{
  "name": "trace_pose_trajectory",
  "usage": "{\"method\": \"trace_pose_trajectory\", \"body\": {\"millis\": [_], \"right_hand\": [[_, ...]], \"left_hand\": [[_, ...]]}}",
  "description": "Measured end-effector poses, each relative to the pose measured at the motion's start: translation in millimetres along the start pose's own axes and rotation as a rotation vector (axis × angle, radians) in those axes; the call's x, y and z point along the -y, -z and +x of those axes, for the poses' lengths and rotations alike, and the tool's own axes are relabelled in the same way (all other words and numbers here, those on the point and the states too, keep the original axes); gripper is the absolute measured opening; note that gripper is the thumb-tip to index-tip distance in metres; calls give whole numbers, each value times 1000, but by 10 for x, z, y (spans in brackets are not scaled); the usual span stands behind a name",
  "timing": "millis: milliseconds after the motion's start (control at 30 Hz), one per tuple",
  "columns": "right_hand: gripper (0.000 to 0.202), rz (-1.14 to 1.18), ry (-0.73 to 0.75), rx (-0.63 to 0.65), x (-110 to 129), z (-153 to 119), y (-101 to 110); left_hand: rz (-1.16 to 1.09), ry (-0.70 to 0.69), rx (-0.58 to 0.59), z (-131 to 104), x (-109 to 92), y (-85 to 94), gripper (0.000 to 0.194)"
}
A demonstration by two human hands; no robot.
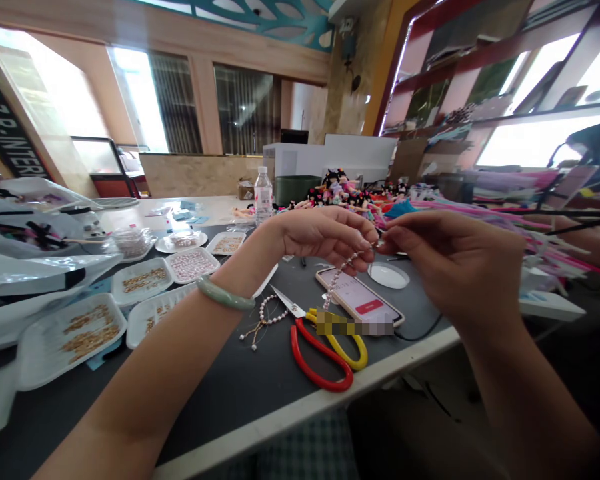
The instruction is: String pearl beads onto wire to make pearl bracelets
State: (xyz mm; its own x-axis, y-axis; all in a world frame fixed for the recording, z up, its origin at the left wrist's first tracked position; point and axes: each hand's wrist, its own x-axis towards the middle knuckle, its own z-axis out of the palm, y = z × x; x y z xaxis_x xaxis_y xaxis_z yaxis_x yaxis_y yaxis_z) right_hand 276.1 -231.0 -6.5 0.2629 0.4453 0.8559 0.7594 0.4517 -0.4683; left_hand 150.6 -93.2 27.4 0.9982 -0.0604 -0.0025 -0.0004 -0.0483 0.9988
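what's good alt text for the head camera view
A person's left hand and right hand hold a string of pearly beads over a dark table. Below lie red-and-yellow-handled scissors and a phone; white trays of small gold pieces stand nearby.

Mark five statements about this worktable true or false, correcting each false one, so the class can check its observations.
1. The left hand and right hand are both at the upper end of a beaded strand. True.
2. Both scissor handles are red. False: the scissors have one red handle and one yellow handle.
3. A bangle circles the right forearm. False: the green bangle is on the left.
4. A clear bottle stands upright. True.
5. The phone stands upright. False: the phone lies flat.
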Motion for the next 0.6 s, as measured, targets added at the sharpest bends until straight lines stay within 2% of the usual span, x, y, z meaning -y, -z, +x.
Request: {"method": "trace_pose_trajectory", "body": {"millis": [233, 433, 600], "right_hand": [[9, -1, 33, -4, -16, -2, -1], [18, -84, 116, -16, -37, -34, 10], [17, -170, 149, -20, -42, -44, 15]], "left_hand": [[-8, 8, -1, 0, 7, 11, 17], [-5, 10, -7, 8, 6, 2, 19], [2, 0, -9, 7, 20, 13, 19]]}}
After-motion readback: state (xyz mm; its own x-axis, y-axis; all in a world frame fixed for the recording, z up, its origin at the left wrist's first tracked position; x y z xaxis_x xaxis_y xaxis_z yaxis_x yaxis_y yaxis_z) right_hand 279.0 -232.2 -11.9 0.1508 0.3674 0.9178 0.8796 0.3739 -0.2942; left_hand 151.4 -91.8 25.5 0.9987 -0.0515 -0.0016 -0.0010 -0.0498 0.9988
